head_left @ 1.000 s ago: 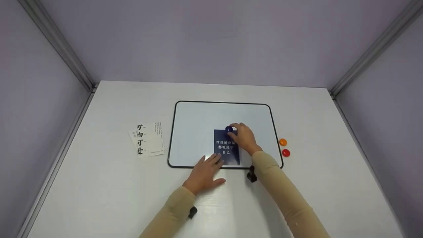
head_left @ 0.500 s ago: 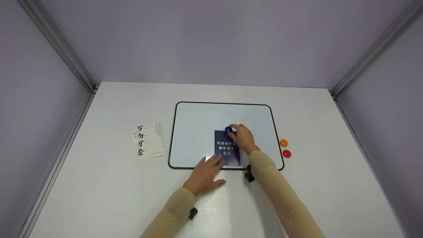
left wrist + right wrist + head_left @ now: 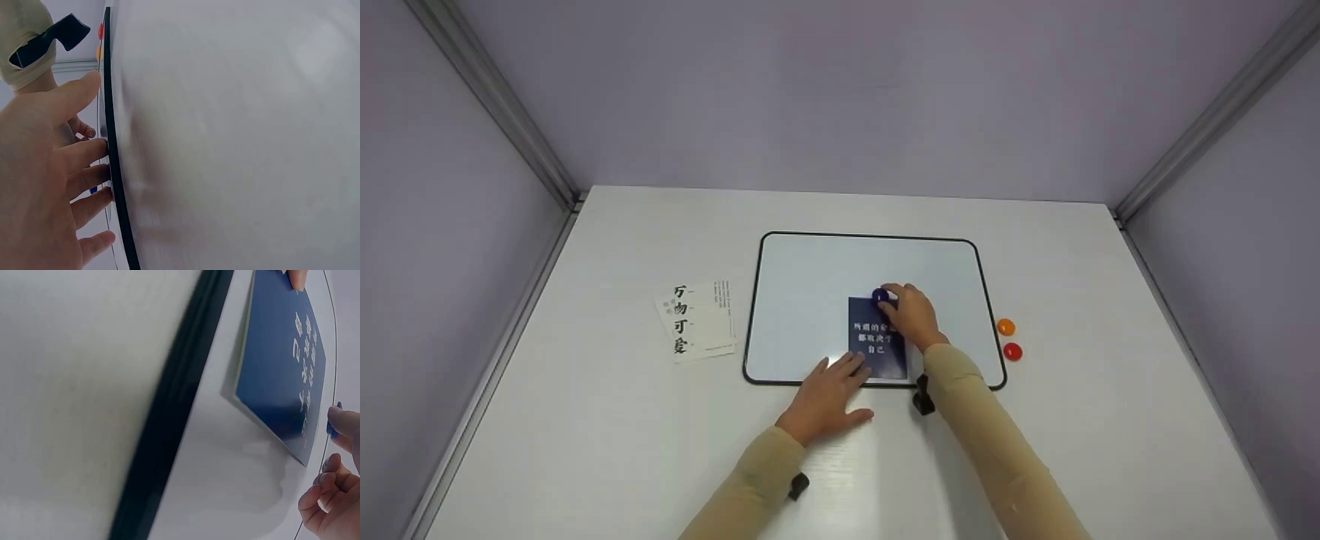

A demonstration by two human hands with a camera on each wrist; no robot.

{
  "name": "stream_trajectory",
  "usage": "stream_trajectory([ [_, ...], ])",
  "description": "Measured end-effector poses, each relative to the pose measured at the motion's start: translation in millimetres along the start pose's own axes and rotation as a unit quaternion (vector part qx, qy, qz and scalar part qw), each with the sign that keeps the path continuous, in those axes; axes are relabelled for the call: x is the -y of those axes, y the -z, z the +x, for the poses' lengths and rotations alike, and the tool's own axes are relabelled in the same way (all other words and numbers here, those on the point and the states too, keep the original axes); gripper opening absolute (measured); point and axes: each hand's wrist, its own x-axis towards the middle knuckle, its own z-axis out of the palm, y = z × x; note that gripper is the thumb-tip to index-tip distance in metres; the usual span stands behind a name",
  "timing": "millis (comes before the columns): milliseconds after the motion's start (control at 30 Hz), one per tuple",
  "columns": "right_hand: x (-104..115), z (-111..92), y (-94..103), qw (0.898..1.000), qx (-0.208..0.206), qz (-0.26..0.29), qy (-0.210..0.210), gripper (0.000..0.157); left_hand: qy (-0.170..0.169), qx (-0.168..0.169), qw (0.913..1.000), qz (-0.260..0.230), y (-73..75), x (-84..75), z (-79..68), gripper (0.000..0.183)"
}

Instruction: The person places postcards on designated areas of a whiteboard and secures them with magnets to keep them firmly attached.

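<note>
1. Since a second ago, the right sleeve [image 3: 997, 427] is lying slightly further left, closer to the left arm. The head view itself is showing a slight overall shift; both hands are otherwise keeping their places on the work.
2. The right hand [image 3: 913, 313] is pinching the blue magnet [image 3: 880, 295] narrowly between thumb and forefinger. Its remaining fingers are curling, as the right wrist view is showing.
3. The blue magnet is overlapping the far edge of the blue card [image 3: 877, 365] in the head view. Whether it is pressing on the card cannot be told.
4. The blue card, bearing white characters, is lying on the near half of the whiteboard [image 3: 799, 307], right of its middle. In the right wrist view, its near right corner is standing slightly off the surface and casting a shadow.
5. The left hand [image 3: 825, 399] is spreading its fingers wide, with fingertips resting at the near left corner of the blue card.
6. The whiteboard is lying flat on the bench [image 3: 585, 420], its black frame running all round.
7. The orange magnet [image 3: 1006, 327] and the red magnet [image 3: 1012, 351] are sitting close beside the right frame, orange further from the person.
8. Overlapping white cards [image 3: 709, 322], bearing black characters, are lying left of the whiteboard, apart from it.
</note>
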Motion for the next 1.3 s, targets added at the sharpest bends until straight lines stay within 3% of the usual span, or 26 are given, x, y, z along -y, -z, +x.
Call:
stream_trajectory([
  [1300, 0.6, 1.3, -5.9, 0.999, 0.022, -0.001, -0.025, 0.039, 0.002, 0.004, 1.0, 0.002, -1.1, 0.0, 0.8, 0.067],
])
